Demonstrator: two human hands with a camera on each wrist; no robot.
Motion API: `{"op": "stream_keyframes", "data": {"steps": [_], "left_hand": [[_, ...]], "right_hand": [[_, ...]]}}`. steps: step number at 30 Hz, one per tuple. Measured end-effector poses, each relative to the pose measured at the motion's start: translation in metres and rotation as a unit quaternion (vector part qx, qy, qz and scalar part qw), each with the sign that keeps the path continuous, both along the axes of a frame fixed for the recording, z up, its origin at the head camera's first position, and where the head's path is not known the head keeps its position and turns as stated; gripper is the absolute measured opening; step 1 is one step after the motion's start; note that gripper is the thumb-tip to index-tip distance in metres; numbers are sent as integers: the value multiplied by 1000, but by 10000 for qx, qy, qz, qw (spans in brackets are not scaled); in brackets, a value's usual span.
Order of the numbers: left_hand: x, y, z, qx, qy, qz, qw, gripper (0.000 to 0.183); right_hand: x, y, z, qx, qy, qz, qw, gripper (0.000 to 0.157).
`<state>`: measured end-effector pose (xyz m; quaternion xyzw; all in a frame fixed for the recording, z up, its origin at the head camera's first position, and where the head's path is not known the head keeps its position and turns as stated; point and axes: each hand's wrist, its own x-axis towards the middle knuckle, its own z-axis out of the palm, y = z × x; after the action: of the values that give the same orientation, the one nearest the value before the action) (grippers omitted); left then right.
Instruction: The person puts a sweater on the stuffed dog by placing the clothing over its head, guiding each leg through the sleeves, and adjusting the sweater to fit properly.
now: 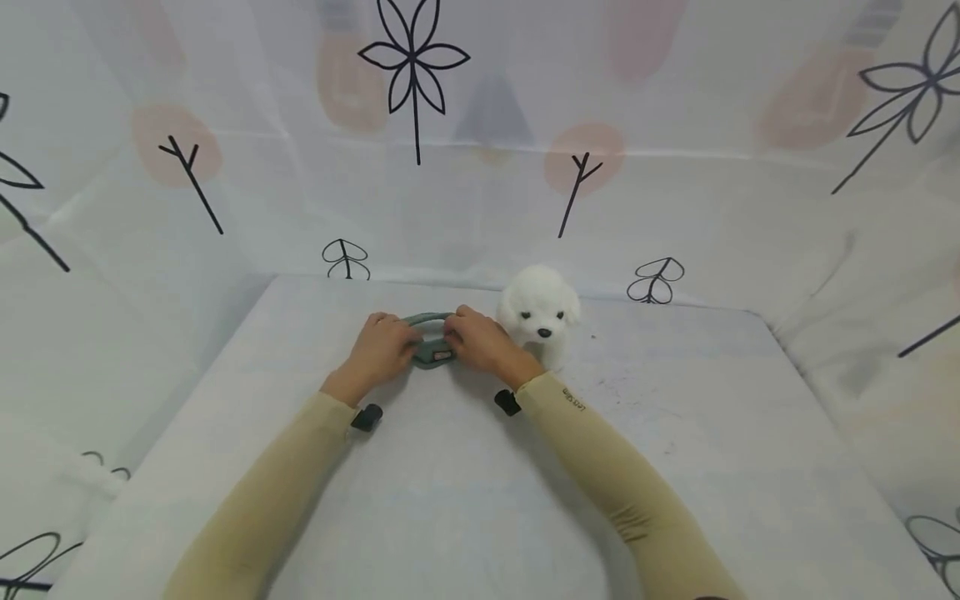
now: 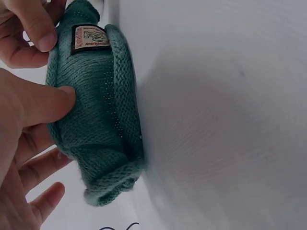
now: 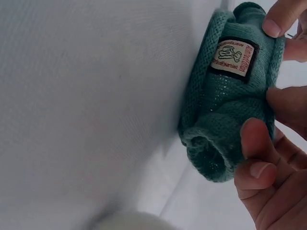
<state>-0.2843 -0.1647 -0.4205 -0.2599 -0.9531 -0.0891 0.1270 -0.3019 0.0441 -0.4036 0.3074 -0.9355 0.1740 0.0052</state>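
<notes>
A small green knitted sweater with rolled edges and a sewn-on label is held up on the table between both hands. My left hand pinches its upper edge, thumb in front and some fingers behind. From the other side, my right hand grips the same edge close to a tubular, sleeve-like end. In both wrist views the lower rolled hem touches or nearly touches the white surface. A white plush dog sits upright just beyond the right hand, its lower part partly covered by that wrist.
The white-covered table reaches back to a patterned cloth wall, with more cloth at both sides. Dark wrist-worn devices sit under the sleeves. Faint marks dot the table right of the dog.
</notes>
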Motion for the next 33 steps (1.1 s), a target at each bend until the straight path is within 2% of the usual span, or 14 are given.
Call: {"op": "stream_keyframes", "data": {"steps": [4,10,14,19,25,29,33], "left_hand": [[2,0,4,247,-193,-156,9994,16],[5,-2,0,519,-693,-252,9959,22],[14,-5,9,549,-791,-254,9950,23],[24,-11,25,593,-746,-346,9948,18],[38,-13,46,575,-427,-685,9951,11],[48,-11,65,551,113,-1043,9930,8],[52,-8,87,572,710,-1502,9844,6]], "right_hand": [[1,2,0,126,50,67,9999,15],[4,3,-2,246,-97,147,9995,11],[9,2,0,105,-1,293,9995,10],[23,2,11,-138,145,382,9991,8],[44,5,29,-231,488,435,9976,6],[55,10,46,-451,1034,777,9906,6],[64,19,67,-726,1520,1097,9796,4]]}}
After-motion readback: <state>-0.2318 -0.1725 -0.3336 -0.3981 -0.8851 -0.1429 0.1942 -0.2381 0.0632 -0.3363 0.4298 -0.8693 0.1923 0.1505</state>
